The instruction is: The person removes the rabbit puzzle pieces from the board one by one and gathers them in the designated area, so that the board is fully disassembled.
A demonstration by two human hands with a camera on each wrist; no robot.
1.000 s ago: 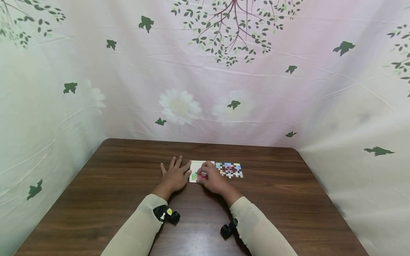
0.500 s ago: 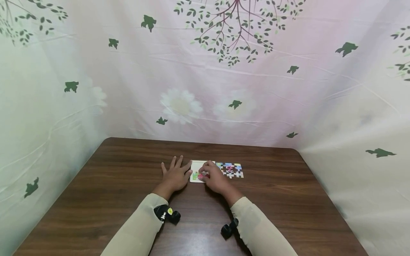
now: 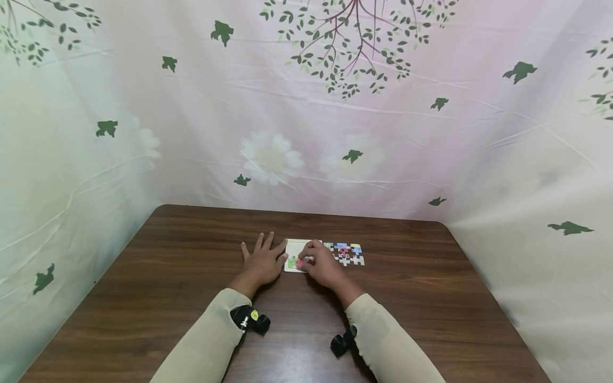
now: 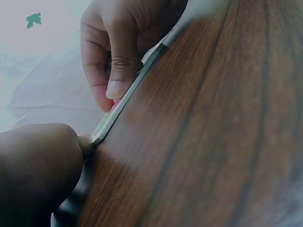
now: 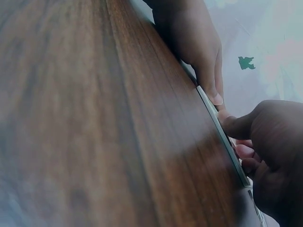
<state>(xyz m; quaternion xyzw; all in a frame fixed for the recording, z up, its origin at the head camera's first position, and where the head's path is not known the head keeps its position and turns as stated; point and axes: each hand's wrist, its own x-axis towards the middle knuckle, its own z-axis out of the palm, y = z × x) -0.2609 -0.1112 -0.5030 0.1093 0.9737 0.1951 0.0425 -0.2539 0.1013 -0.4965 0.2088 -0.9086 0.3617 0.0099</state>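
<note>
A white puzzle board (image 3: 293,249) lies flat on the brown table (image 3: 167,276). My left hand (image 3: 261,263) rests flat beside it with fingers spread, and the thumb (image 4: 42,165) touches the board's left edge (image 4: 124,103). My right hand (image 3: 322,264) is curled over the board's right part, its fingertips (image 4: 115,87) pinching a red-pink puzzle piece (image 3: 301,262) down onto it. A green piece (image 3: 290,262) sits at the board's near left corner. In the right wrist view the board edge (image 5: 222,137) runs between my left hand (image 5: 196,42) and my right hand (image 5: 272,151).
Several loose coloured puzzle pieces (image 3: 348,254) lie in rows just right of the board. A printed fabric backdrop (image 3: 306,106) encloses the table at the back and on both sides. Black wrist cameras (image 3: 251,320) sit on both sleeves.
My right hand's fingers have shifted slightly on the red-pink piece. My left hand stays flat against the board's edge.
</note>
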